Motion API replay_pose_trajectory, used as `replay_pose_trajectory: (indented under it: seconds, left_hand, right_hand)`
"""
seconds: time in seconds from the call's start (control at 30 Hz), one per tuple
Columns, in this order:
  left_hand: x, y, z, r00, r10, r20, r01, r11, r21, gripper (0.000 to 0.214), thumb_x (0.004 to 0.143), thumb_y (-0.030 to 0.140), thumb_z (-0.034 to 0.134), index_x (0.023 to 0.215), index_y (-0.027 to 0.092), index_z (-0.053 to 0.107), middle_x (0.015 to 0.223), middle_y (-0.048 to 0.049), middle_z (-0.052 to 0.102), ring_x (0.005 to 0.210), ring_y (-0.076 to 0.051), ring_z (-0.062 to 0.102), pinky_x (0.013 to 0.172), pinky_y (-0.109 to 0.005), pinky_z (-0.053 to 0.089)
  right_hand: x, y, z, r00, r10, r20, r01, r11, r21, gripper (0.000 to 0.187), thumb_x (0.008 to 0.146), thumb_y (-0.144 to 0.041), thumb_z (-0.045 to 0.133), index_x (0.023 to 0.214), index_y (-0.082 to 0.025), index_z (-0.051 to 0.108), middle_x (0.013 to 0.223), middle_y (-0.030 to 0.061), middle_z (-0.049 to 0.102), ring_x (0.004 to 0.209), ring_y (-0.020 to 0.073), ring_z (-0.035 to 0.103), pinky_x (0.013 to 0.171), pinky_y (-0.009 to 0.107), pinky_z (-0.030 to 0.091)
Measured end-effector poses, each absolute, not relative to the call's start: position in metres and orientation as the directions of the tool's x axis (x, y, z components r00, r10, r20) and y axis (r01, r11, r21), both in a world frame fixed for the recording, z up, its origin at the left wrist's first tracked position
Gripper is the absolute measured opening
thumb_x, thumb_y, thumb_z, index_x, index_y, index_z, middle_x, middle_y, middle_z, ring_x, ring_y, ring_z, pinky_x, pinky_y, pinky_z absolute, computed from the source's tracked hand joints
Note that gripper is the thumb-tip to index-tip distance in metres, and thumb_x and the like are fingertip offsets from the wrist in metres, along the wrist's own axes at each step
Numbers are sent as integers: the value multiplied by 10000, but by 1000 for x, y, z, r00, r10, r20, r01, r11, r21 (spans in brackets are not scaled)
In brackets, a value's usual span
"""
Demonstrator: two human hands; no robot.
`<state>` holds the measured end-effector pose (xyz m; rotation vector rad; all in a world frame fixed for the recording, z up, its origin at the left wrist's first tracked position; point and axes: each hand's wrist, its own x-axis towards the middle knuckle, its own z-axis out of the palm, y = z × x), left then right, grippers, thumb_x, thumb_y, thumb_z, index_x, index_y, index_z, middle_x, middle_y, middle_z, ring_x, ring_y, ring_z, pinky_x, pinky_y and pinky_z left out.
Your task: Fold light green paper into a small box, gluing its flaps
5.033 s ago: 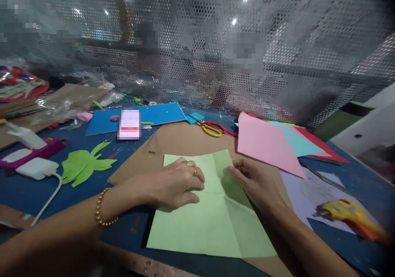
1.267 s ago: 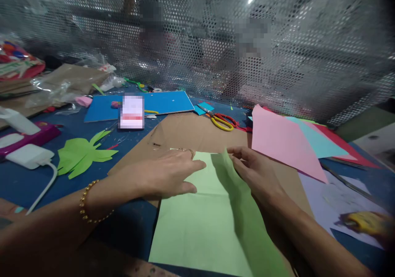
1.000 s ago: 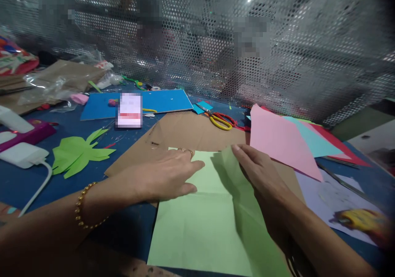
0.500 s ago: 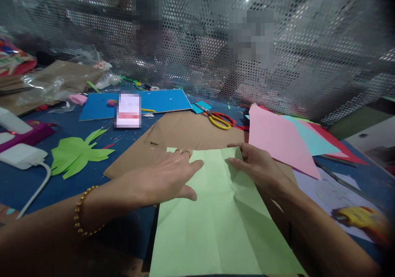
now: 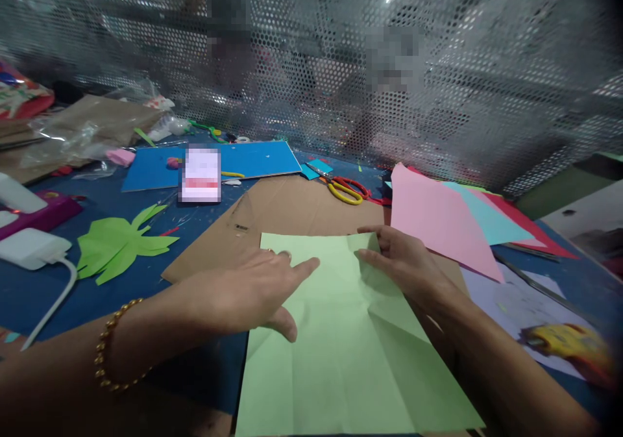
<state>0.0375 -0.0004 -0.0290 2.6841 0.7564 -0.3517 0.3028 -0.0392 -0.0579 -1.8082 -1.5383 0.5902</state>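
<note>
A creased sheet of light green paper (image 5: 335, 372) lies in front of me, its far end over a brown cardboard piece (image 5: 296, 203). My left hand (image 5: 248, 287) is over the sheet's left side, thumb and index finger spread apart, the other fingers partly hidden. At the far right corner, my right hand (image 5: 402, 255) pinches the paper's edge between thumb and fingers. Scissors (image 5: 343, 189) with red and yellow handles rest beyond the cardboard. Bright green cut-paper leaves (image 5: 124, 242) lie to the left.
Pink paper (image 5: 438, 223) tops a stack of coloured sheets at right, near a yellow hot glue gun (image 5: 559, 343). A phone (image 5: 200, 174) leans by a blue board (image 5: 263, 158). A purple power strip (image 5: 53, 210) sits left. Perforated metal mesh (image 5: 311, 54) stands behind.
My left hand has slid a little toward me and to the left over the green paper. My right hand keeps its place at the far right corner.
</note>
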Motion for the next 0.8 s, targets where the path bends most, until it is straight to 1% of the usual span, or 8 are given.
replay_pose_trajectory:
  seconds: [0.13, 0.27, 0.37, 0.43, 0.5, 0.6, 0.7, 0.8]
  left_hand:
    - [42, -4, -15, 819, 378, -432, 507, -829, 236, 838, 845, 441, 708, 1541, 336, 253, 863, -61, 677, 915, -295, 632, 689, -291, 433]
    - [40, -3, -12, 841, 361, -403, 491, -820, 292, 791, 846, 428, 715, 1520, 359, 307, 882, -60, 667, 926, -287, 632, 690, -283, 435]
    - [36, -2, -12, 857, 365, -365, 485, -810, 328, 789, 850, 453, 705, 1521, 368, 298, 945, -67, 672, 967, -289, 627, 716, -289, 445]
    - [35, -2, -10, 862, 372, -344, 483, -809, 335, 782, 851, 461, 702, 1518, 371, 303, 970, -66, 680, 973, -287, 625, 722, -286, 447]
    - [34, -3, -9, 858, 379, -346, 490, -805, 335, 771, 849, 462, 703, 1512, 372, 320, 980, -64, 690, 956, -281, 628, 717, -279, 447]
    - [35, -3, -7, 864, 367, -345, 480, -808, 341, 763, 853, 483, 692, 1512, 366, 326, 966, -71, 697, 941, -286, 636, 698, -272, 442]
    - [36, -1, -9, 877, 350, -330, 457, -821, 343, 767, 851, 508, 683, 1513, 350, 331, 938, -82, 694, 916, -290, 643, 666, -265, 422]
    - [36, 0, -11, 879, 350, -324, 452, -828, 332, 783, 834, 502, 705, 1509, 344, 341, 928, -85, 697, 887, -287, 645, 637, -258, 392]
  right_hand:
    - [306, -39, -59, 207, 972, 114, 697, -64, -714, 496, 710, -402, 702, 1140, -156, 679, 602, -62, 419, 518, 110, 387, 447, 238, 270]
    - [298, -45, -48, 211, 970, 117, 663, -55, -747, 386, 807, -469, 627, 1033, -160, 675, 707, 2, 574, 598, 142, 513, 491, 249, 373]
    - [285, -53, -40, 254, 965, 70, 494, -67, -867, 380, 906, -545, 536, 938, -179, 631, 733, 21, 599, 596, 141, 549, 492, 245, 413]
    - [278, -57, -41, 237, 972, 6, 312, -70, -948, 359, 904, -550, 567, 904, -193, 602, 743, 18, 601, 600, 139, 566, 497, 240, 431]
    - [275, -59, -45, 176, 984, -23, 237, -65, -969, 312, 895, -510, 613, 890, -200, 583, 740, 7, 603, 604, 130, 568, 517, 233, 438]
    - [274, -60, -53, 108, 994, 20, 385, -23, -923, 274, 909, -473, 613, 899, -200, 597, 712, -7, 591, 606, 117, 533, 540, 229, 421]
    - [274, -59, -57, 39, 997, 73, 546, 40, -837, 279, 915, -472, 594, 947, -198, 636, 837, 27, 633, 732, 151, 573, 624, 264, 453]
    - [270, -56, -57, -36, 991, 133, 633, 125, -764, 274, 939, -441, 552, 994, -199, 668, 918, 49, 644, 832, 182, 604, 708, 306, 471]
